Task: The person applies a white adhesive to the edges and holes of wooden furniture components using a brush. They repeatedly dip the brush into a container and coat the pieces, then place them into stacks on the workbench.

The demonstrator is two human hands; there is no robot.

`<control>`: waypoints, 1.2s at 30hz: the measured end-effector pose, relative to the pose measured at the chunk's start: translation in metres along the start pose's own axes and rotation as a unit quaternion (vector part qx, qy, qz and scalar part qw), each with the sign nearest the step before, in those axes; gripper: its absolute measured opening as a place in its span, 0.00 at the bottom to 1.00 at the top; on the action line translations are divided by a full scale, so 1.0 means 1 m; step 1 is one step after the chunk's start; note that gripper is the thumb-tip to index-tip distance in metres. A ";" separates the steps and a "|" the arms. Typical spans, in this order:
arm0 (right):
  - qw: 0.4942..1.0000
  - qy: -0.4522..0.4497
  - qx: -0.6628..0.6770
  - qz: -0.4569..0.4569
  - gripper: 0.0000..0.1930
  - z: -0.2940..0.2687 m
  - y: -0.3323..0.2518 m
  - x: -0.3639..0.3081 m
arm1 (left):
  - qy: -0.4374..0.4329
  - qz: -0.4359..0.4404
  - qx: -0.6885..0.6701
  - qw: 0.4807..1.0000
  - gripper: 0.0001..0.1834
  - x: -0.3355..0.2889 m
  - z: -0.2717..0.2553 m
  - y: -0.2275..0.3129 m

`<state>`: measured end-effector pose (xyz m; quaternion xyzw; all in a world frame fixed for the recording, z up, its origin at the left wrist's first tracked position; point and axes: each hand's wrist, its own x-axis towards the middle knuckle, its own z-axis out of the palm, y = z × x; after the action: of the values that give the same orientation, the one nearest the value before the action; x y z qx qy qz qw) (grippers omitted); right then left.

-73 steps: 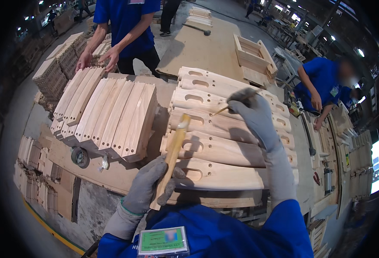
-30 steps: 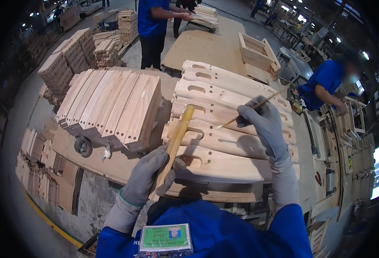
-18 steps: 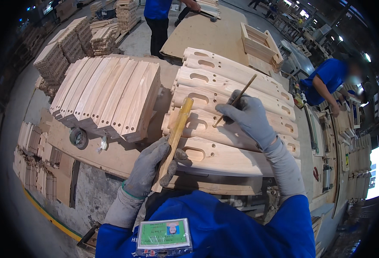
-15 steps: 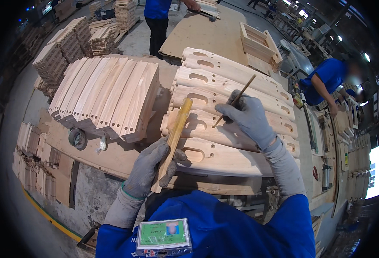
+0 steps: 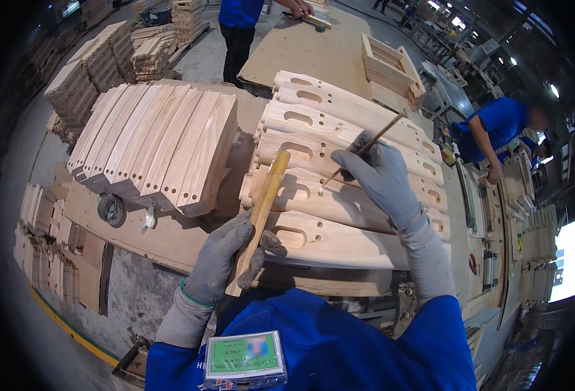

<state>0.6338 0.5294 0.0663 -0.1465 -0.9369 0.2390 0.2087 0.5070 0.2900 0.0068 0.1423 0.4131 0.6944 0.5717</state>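
Observation:
My left hand [image 5: 217, 260], in a grey glove, grips a flat wooden stick [image 5: 262, 215] whose upper part is yellow and glossy. The stick slants up over the edge of a row of pale wooden boards [image 5: 359, 238], each with an oval slot and small round holes. My right hand [image 5: 382, 179], gloved too, pinches a thin brown stick [image 5: 388, 126]. Its lower tip points down at a small hole in one of the middle boards; whether it enters the hole I cannot tell.
Left of the row stands a stack of angled boards [image 5: 154, 140] with drilled ends. A roll of tape [image 5: 111, 210] and crumpled plastic [image 5: 148, 219] lie before it. A wooden frame [image 5: 392, 65] sits behind. Co-workers in blue stand at the far side [image 5: 238, 32] and right [image 5: 489, 130].
The thin stick has tilted lower, and its tip has shifted slightly left and down the boards. My left hand keeps its hold, nearly still. The far co-worker's hands have moved.

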 end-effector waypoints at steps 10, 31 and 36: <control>0.996 -0.005 -0.042 -0.081 0.11 0.003 0.003 -0.011 | -0.016 -0.031 0.019 0.999 0.23 -0.003 0.001 0.000; 0.786 0.065 0.536 0.301 0.09 -0.038 -0.011 -0.030 | -0.128 -0.157 0.032 0.979 0.22 -0.021 0.029 0.022; 0.797 0.169 0.555 0.165 0.05 -0.049 -0.002 -0.051 | -0.165 -0.159 0.022 0.973 0.21 -0.022 0.033 0.022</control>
<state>0.7007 0.5272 0.0899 -0.1961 -0.5549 0.7205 0.3668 0.5208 0.2828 0.0494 0.2001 0.3454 0.5523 0.7319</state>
